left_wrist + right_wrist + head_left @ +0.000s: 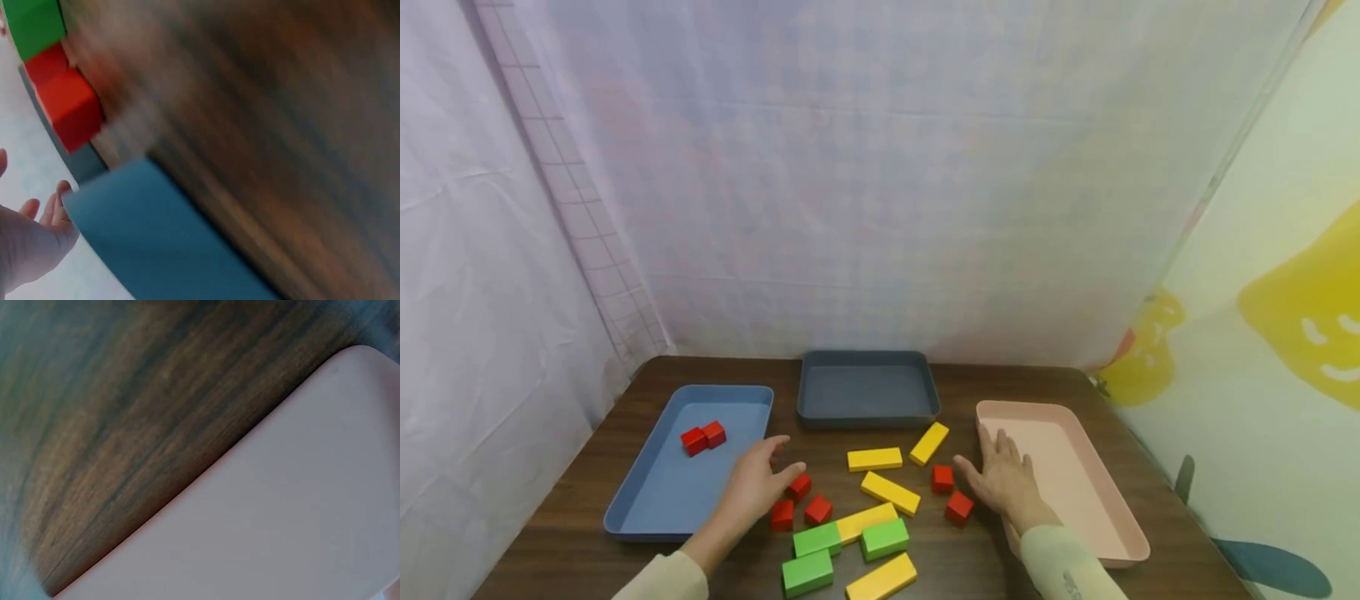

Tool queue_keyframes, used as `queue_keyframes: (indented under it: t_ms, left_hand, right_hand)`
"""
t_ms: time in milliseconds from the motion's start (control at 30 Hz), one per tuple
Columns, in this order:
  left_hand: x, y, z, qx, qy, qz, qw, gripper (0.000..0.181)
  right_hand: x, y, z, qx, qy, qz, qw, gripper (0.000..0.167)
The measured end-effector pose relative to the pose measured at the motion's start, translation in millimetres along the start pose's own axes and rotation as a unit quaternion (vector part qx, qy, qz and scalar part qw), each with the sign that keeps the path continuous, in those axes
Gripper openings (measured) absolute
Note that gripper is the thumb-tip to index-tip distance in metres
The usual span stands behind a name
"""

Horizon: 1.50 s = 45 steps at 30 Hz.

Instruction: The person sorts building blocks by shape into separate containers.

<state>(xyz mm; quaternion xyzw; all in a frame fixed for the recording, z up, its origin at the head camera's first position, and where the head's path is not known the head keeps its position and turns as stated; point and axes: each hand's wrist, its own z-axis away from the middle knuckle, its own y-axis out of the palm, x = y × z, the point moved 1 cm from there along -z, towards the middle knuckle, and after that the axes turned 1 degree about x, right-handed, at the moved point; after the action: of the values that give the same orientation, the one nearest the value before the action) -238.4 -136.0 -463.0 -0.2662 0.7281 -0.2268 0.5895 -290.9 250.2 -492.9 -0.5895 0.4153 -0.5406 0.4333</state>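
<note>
My left hand (752,485) is over the right edge of the blue tray (655,467), fingers spread and bent a little, nothing held. Red cubes (818,510) lie just right of it; two more red cubes (694,441) sit inside the tray. In the left wrist view the hand (37,240) shows beside the blue tray wall (156,231). My right hand (1006,483) is at the left rim of the pink tray (1101,475), fingers extended, holding nothing. Red cubes (958,507) lie left of it. The right wrist view shows the pink tray's wall (250,519).
Between the hands lie yellow blocks (891,492) and green blocks (807,573) on the brown wooden table (955,567). A dark grey tray (868,415) stands at the back middle. Pale curtains (880,183) hang behind the table.
</note>
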Motion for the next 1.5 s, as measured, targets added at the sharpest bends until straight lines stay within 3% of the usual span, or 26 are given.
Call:
queue_keyframes:
  t_ms: [133,333,600,933,1233,1367,1500]
  left_hand:
    - [-0.6,12.5,1.8,-0.004,-0.001,-0.025,0.9997,0.053]
    - [-1.1,20.0,5.0,-0.022,-0.002,-0.051,0.9984,0.054]
    - [-1.1,28.4,7.3,-0.008,-0.040,-0.065,0.9970,0.059]
    - [1.1,32.1,7.4,-0.025,0.004,-0.081,0.9964,0.030]
    - [-6.4,15.9,3.7,-0.039,0.016,-0.053,0.9977,0.031]
    - [-4.2,0.8,-0.9,-0.045,0.016,-0.038,0.9982,0.030]
    - [6.0,-21.9,-7.3,-0.061,0.009,-0.054,0.9967,0.030]
  right_hand:
    - [0,1,-0.8,-0.003,-0.003,0.001,1.0000,0.087]
    - [-1,1,-2.2,0.002,-0.002,0.003,1.0000,0.090]
    - [1,0,-2.0,0.000,-0.004,-0.001,1.0000,0.090]
    - [0,2,-1.1,0.001,0.002,0.002,1.0000,0.088]
    - [0,3,-3.7,0.004,0.007,0.002,1.0000,0.088]
    - [-1,3,-3.8,0.003,0.010,0.001,0.9999,0.088]
    - [0,2,-3.5,0.002,0.007,0.001,1.0000,0.089]
